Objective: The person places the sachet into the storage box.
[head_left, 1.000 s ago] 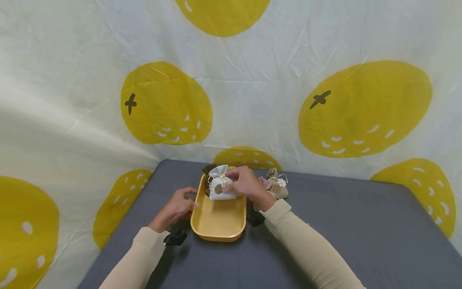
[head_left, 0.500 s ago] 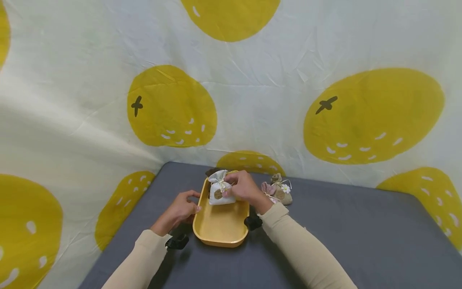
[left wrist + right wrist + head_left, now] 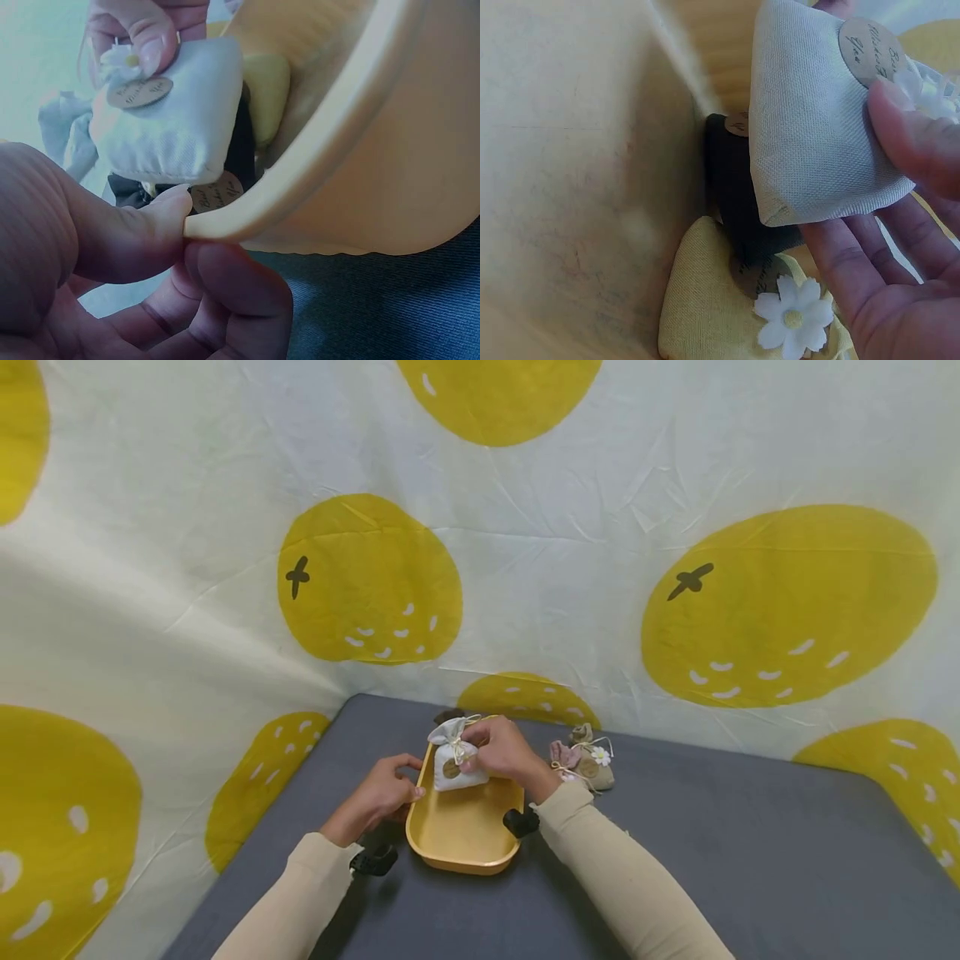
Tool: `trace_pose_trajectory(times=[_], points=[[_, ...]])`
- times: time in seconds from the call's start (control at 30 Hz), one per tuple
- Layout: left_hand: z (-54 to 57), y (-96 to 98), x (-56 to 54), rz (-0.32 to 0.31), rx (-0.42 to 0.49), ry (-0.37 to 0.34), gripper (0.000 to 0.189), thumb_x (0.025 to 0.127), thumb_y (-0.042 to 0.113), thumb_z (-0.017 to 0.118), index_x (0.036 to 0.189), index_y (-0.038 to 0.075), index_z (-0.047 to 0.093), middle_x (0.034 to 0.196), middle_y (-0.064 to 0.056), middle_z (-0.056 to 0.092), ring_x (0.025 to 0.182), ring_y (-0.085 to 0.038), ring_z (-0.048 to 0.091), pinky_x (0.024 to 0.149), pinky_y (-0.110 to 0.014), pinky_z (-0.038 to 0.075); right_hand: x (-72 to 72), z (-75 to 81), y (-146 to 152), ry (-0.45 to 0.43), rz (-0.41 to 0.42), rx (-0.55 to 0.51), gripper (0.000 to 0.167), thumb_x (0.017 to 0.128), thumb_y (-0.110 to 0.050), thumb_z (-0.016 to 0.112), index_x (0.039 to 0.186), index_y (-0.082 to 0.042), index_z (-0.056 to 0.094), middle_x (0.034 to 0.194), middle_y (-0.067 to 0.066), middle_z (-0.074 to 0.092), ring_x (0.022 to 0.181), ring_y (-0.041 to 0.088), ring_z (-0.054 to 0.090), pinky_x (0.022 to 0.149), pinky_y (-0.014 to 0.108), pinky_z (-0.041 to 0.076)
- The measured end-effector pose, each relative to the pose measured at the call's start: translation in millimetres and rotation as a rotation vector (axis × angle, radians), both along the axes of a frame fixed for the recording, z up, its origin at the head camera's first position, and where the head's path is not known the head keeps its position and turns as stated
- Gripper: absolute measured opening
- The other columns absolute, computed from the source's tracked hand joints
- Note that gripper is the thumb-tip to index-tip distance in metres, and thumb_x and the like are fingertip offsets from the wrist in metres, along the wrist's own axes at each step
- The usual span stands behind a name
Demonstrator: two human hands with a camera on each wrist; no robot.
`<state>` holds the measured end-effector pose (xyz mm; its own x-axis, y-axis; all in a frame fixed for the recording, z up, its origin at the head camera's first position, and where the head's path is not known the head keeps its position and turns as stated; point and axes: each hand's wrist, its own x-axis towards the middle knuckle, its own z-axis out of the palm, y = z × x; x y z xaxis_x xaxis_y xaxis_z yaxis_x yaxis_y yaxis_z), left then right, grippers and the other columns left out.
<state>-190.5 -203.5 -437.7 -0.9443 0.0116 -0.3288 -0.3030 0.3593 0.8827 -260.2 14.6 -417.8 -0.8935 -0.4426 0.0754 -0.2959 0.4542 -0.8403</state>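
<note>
My right hand (image 3: 506, 750) pinches a white cloth drawstring pouch (image 3: 456, 770) between thumb and fingers, above the far part of a yellow-orange plastic tray (image 3: 461, 831). The pouch bears a round brown label and a white flower. My left hand (image 3: 386, 789) pinches the tray's left rim, thumb over it and fingers outside, as the left wrist view shows. Under the white pouch, a black pouch (image 3: 731, 169) and a yellow pouch (image 3: 705, 300) with a white flower lie in the tray. The white pouch hides part of the black one.
Right of the tray, a pink pouch (image 3: 564, 756) and a beige pouch (image 3: 596, 770) with a white flower lie together on the grey table (image 3: 712, 835). Behind the table hangs a white cloth (image 3: 547, 602) with yellow fruit prints.
The white pouch has shifted slightly left over the tray in my right hand. My left hand keeps its hold on the rim. The head view has turned slightly.
</note>
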Motion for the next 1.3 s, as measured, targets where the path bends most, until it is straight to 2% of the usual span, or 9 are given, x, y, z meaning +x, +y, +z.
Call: trace_pose_trajectory(times=[0.27,0.67,0.9,1.07,1.3], points=[[0.1,-2.3,-1.6,0.002,-0.009,0.006,0.043,0.093,-0.006,0.066,0.135,0.002,0.06,0.088,-0.021,0.068,0.07,-0.024,0.071,0.056,-0.033,0.058,-1.6,-2.3,-7.3,-0.022,0.001,-0.001,0.035,0.068,0.005,0.086,0.101,-0.005,0.082,0.092,0.008,0.08,0.082,0.011,0.066,0.075,0.026,0.055],[0.5,1.3,-0.7,0.001,-0.019,-0.012,0.043,0.094,-0.006,0.066,0.136,0.003,0.06,0.091,-0.022,0.069,0.072,-0.025,0.072,0.059,-0.037,0.061,-3.4,-6.3,-11.5,-0.032,0.018,0.017,0.037,0.069,0.007,0.086,0.105,-0.003,0.081,0.096,0.011,0.08,0.086,0.014,0.067,0.079,0.028,0.057],[-0.3,-0.4,-0.2,-0.007,-0.023,-0.007,0.043,0.093,-0.006,0.066,0.135,0.002,0.059,0.085,-0.018,0.068,0.067,-0.022,0.067,0.056,-0.034,0.058,-1.3,-6.2,-18.6,0.005,0.038,0.058,0.038,0.068,0.005,0.086,0.104,-0.003,0.081,0.096,0.011,0.081,0.087,0.015,0.068,0.08,0.029,0.057],[0.0,-1.9,-1.4,-0.009,-0.035,-0.008,0.043,0.093,-0.006,0.066,0.135,0.001,0.059,0.084,-0.019,0.068,0.062,-0.021,0.065,0.053,-0.032,0.055,0.4,-7.2,-21.9,0.015,0.025,0.061,0.04,0.066,0.006,0.087,0.105,-0.003,0.081,0.095,0.011,0.081,0.088,0.015,0.069,0.079,0.028,0.056],[0.9,-3.0,-5.4,-0.014,-0.036,-0.006,0.042,0.093,-0.006,0.066,0.134,0.002,0.059,0.076,-0.012,0.063,0.062,-0.019,0.063,0.054,-0.032,0.054,0.2,-3.6,-23.6,0.039,0.008,0.105,0.039,0.064,0.003,0.091,0.102,-0.005,0.083,0.095,0.009,0.082,0.085,0.012,0.069,0.077,0.024,0.054]])
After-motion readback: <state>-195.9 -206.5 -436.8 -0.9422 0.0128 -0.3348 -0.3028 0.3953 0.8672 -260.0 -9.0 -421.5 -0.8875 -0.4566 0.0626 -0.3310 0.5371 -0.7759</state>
